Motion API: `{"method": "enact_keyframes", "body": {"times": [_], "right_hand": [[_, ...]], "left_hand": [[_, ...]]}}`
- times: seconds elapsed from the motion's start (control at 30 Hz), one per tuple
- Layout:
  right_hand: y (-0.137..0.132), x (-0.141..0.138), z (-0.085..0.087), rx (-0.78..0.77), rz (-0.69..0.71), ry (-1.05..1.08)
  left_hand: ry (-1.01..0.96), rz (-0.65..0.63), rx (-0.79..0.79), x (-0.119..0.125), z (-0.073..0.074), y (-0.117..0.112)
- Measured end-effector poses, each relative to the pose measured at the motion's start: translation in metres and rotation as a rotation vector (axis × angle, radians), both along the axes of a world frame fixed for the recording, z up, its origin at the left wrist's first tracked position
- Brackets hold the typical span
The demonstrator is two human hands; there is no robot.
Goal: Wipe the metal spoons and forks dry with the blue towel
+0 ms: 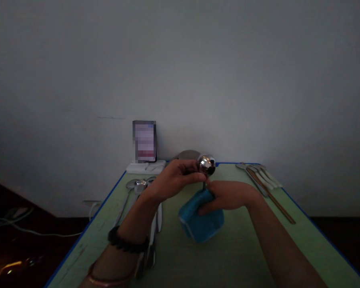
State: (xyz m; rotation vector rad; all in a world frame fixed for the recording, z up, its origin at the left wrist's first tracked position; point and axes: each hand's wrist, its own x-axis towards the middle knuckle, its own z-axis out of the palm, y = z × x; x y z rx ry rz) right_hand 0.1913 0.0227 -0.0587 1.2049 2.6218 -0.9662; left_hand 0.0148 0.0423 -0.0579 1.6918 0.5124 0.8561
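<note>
Head view: the left hand [180, 176], thumb and fingers nearly closed, holds a shiny, round-headed metal utensil [205, 164] above the pale green, blue-edged table [243, 248]. The right hand [228, 195] closes its fingers on a soft blue cloth [202, 222] at the thin stem [204, 185]; silvery metal spoons [140, 185] lie left.

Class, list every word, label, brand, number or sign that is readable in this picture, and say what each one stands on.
Readable text: none.
Phone screen: pixelated, so nothing on it can be read.
Blue cloth: no lettering visible.
Shiny metal utensil: only reflections show, no legible mark.
</note>
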Motion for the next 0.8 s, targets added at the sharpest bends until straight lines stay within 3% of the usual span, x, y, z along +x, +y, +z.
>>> {"method": "enact_keyframes", "body": {"times": [0.53, 0.8], "right_hand": [[-0.0047, 0.0008, 0.0096, -0.123, 0.044, 0.052], [-0.0046, 0.0012, 0.0080, -0.100, 0.003, 0.080]], "left_hand": [[-0.029, -0.014, -0.039, 0.0018, 0.0029, -0.0016], [-0.027, -0.024, -0.048, 0.0012, 0.0018, -0.0005]]}}
